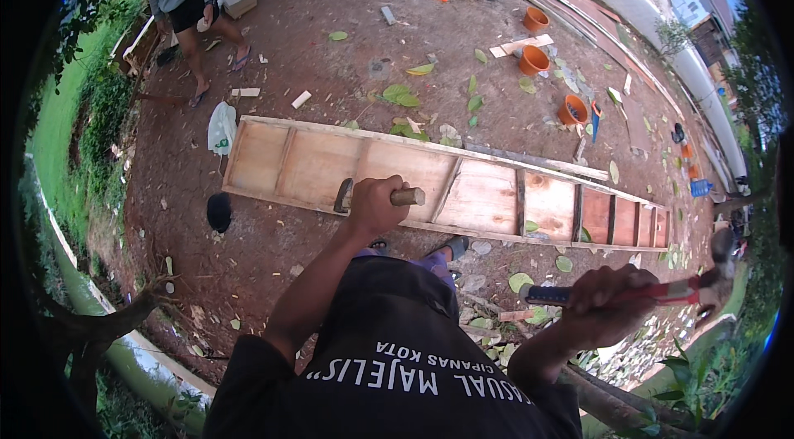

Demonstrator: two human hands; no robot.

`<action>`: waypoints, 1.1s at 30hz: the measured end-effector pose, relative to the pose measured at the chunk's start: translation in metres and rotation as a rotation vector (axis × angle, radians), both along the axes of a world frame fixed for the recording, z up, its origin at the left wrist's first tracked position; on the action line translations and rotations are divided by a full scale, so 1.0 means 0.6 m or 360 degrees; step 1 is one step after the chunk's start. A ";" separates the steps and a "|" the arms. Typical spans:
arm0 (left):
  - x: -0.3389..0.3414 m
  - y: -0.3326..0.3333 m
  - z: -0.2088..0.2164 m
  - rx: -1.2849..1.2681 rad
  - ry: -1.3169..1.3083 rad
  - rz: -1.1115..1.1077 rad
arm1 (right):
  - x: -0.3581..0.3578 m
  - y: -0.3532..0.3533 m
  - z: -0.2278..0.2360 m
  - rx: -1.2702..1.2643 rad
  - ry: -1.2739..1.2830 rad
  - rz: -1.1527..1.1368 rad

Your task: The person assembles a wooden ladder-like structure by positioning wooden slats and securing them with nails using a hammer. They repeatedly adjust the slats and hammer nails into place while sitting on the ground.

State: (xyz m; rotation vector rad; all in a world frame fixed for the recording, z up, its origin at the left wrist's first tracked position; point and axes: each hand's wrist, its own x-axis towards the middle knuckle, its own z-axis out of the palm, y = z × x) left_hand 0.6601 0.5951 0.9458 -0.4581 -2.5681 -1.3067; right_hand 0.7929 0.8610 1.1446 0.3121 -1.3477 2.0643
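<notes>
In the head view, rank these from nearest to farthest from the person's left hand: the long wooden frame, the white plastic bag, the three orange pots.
1. Long wooden frame: directly under the left hand, which grips a wooden-handled hammer.
2. White plastic bag: on the dirt by the frame's left end.
3. Orange pots: upper right, beyond the frame.

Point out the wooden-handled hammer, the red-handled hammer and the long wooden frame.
wooden-handled hammer (407, 196), head view, handle end.
red-handled hammer (674, 289), head view, red shaft.
long wooden frame (484, 199), head view, bare panel.
</notes>
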 end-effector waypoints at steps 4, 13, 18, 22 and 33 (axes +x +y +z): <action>-0.014 0.008 0.004 0.0061 0.0021 0.0034 | -0.007 -0.011 0.015 -0.0018 0.0568 -0.0086; 0.007 -0.004 0.014 -0.0036 -0.0044 -0.0090 | 0.028 -0.069 -0.197 0.1546 -0.1466 0.0270; -0.005 0.014 -0.004 0.0008 0.0060 -0.0105 | -0.004 -0.087 -0.180 0.1865 -0.1354 0.0301; -0.011 0.008 -0.025 -0.0045 0.0076 -0.0079 | -0.002 -0.032 -0.143 0.1455 -0.1116 0.0059; -0.051 -0.010 -0.024 -0.0217 0.0087 0.0104 | -0.023 -0.059 -0.248 0.1941 -0.1681 0.0273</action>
